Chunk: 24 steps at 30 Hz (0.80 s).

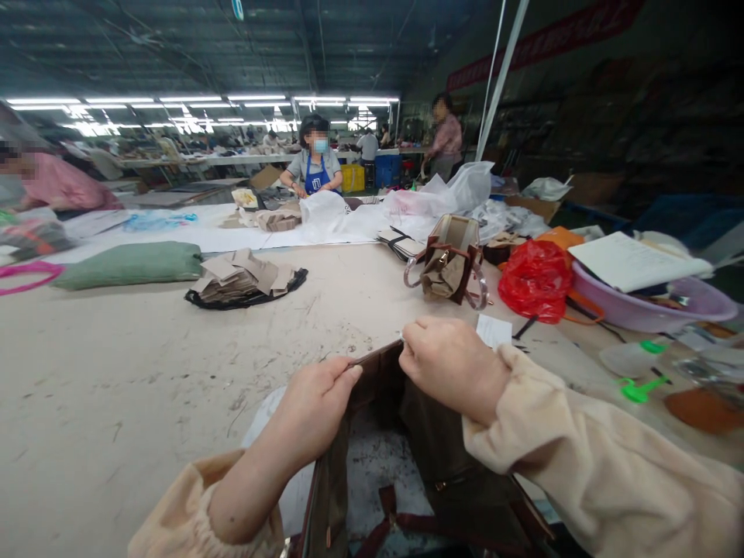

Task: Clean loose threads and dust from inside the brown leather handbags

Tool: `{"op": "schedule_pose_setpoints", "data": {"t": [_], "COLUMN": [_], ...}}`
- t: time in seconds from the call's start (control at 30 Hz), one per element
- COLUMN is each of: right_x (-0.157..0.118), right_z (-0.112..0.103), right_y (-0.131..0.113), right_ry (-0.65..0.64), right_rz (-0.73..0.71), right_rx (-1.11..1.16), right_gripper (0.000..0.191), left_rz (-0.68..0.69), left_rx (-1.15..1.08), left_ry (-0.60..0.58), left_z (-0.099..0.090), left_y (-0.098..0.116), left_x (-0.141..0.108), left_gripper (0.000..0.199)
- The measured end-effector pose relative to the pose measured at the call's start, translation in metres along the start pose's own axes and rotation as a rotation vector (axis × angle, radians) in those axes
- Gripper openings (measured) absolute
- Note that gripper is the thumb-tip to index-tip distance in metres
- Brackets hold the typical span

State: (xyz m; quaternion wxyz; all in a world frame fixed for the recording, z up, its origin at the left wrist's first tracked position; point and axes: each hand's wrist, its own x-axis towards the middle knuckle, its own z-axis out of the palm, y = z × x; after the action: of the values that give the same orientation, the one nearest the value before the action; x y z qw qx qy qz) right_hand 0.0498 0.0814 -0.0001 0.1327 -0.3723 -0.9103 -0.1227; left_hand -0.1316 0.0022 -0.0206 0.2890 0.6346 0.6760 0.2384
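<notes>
A brown bag piece (447, 449) with a dark red-brown trim lies before me, its far edge lifted off the table. My left hand (314, 407) pinches that edge between thumb and fingers. A little to the right, my right hand (445, 360) is closed on the same edge in a fist-like grip. A small gold zip pull shows on the inner side of the piece. Through its opening I see a pale, dark-speckled surface and red-brown straps (387, 523). The lower part of the piece runs out of view.
A finished-looking handbag (445, 267) stands beyond my hands. Left of it are a stack of beige pieces (241, 279) and a green cushion-like bundle (133, 265). On the right sit a red plastic bag (535, 279), a lilac basin (651, 298) and a green-capped bottle (633, 356). A masked co-worker (314, 163) works opposite.
</notes>
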Motion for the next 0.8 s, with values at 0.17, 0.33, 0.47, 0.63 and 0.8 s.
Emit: {"op": "schedule_pose_setpoints", "data": {"t": [0.17,0.33,0.47,0.63,0.8], "right_x": [-0.011,-0.023,-0.026,-0.026,-0.023], "right_z": [0.013,0.016,0.014,0.008,-0.007], "right_y": [0.003,0.019,0.034,0.033,0.016], "right_ry": [0.090,0.216,0.265,0.184,-0.012], "right_rz": [0.113,0.253,0.315,0.094,-0.052], "right_rx": [0.177,0.390,0.498,0.439,0.176], "right_gripper": [0.017,0.020,0.019,0.020,0.021], "left_rz": [0.000,-0.008,-0.006,0.000,0.012], "left_rx": [-0.020,-0.001,0.015,0.010,0.008], "left_ry": [-0.012,-0.006,-0.004,0.001,0.016], "left_z": [-0.001,-0.002,-0.003,-0.003,-0.004], "left_y": [0.001,0.003,0.005,0.005,0.005], "left_x": [-0.001,-0.002,-0.001,-0.001,-0.002], "left_gripper": [0.036,0.036,0.036,0.036,0.036]}}
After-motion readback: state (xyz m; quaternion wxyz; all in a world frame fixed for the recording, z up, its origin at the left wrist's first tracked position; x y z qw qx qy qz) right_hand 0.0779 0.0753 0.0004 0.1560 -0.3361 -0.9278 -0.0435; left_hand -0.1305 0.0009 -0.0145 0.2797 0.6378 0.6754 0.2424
